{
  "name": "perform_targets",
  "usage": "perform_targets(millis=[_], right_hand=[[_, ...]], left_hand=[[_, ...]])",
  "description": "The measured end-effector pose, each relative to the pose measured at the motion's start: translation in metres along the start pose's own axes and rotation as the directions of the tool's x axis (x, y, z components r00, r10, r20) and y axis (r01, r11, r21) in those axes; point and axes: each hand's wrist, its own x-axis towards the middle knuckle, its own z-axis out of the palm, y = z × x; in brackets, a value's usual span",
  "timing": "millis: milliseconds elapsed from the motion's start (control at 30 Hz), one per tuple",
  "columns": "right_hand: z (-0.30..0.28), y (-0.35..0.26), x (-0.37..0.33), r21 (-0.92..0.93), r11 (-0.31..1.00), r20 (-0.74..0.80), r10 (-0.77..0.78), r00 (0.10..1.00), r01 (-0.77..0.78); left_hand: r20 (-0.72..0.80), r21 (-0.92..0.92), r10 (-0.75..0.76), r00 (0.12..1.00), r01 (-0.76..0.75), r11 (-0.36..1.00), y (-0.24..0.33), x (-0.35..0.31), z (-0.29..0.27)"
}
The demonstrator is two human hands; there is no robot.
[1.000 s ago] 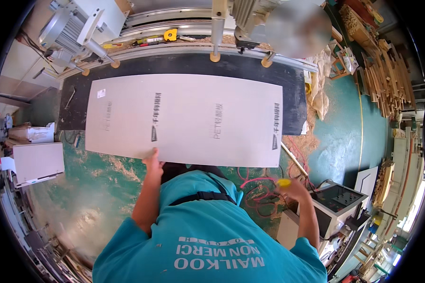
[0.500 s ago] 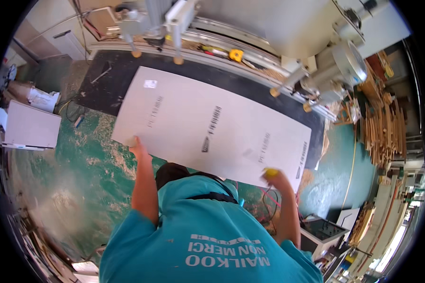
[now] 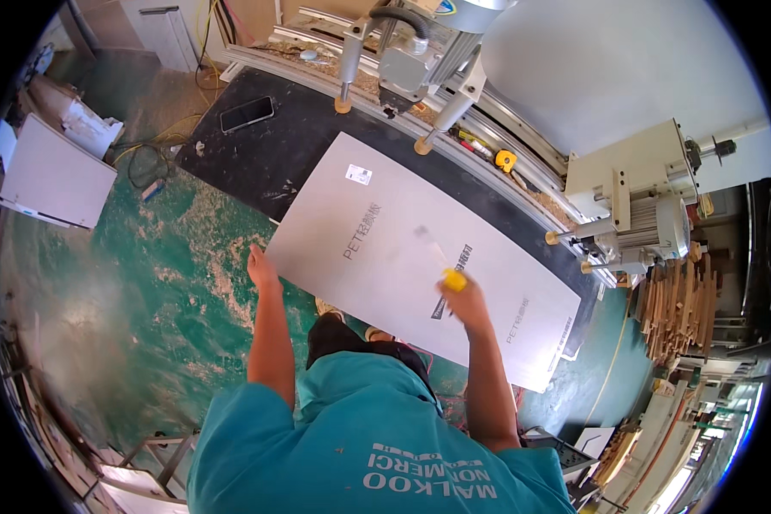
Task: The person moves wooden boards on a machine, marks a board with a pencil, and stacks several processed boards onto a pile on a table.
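Note:
A large pale grey board (image 3: 403, 248), printed with dark lettering and bearing a white label (image 3: 358, 175), lies slanted on a black worktop (image 3: 261, 158). At its near-left corner is my left hand (image 3: 263, 267), fingers stretched out beside the edge; whether they touch it is hard to tell. My right hand (image 3: 466, 301) is closed around a yellow-handled tool (image 3: 453, 279) over the board's middle. The tool's far end is smeared by motion, so its kind does not show.
A machine head with a motor (image 3: 407, 68) and rubber-tipped posts overhangs the far side; another motor unit (image 3: 651, 227) stands at right. A yellow tape measure (image 3: 505, 161) sits on the rail. A phone (image 3: 247, 114) lies on the worktop. Wood strips (image 3: 681, 304) lean at right.
The view has swung, shifting the scene. My right hand has moved from the board's near-right edge to its middle with the yellow-handled tool. My left hand is now closer to the corner.

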Motion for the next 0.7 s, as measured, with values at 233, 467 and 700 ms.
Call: perform_targets(millis=[233,467,700], right_hand=[[0.007,-0.019,-0.052,-0.242,0.962,0.449,-0.002,0.893,0.124],[0.004,0.080,-0.147,-0.129,0.982,0.379,-0.083,0.922,0.141],[-0.072,0.279,-0.313,0.130,0.789,-0.119,0.614,0.780,-0.601]], left_hand=[[0.046,-0.183,-0.003,0.999,0.011,0.983,-0.017,-0.015,0.003],[0.416,0.027,-0.256,0.872,0.270,0.963,-0.102,-0.102,0.012],[0.667,0.546,-0.465,0.581,0.043,0.837,-0.176,-0.224,0.014]])
